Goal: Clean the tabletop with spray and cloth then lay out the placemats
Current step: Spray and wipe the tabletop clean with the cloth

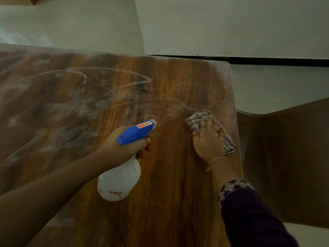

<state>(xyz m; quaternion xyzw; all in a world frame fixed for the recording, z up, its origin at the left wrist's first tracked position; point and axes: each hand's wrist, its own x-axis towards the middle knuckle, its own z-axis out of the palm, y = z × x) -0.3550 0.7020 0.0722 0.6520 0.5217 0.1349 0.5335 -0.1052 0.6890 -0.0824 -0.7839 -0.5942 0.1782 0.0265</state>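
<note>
The left hand [122, 146] grips the neck of the white plastic spray bottle with blue trigger head [121, 179], fingers curled round it and the nozzle pointing at the far right. The right hand [208, 139] presses the crumpled checked cloth [195, 121] flat against the brown wood-grain tabletop [169, 202] near its right edge, fingers extended. Whitish smear streaks [85, 90] cover the left portion. A brown chair [284, 157] stands just beside the right edge.

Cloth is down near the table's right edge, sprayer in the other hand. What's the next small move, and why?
Probably sweep the right hand and the checked cloth under it leftward. White streaks arc across the middle and left of the wooden tabletop, while the wood near the cloth looks clearer. The left hand grips the spray bottle.
</note>
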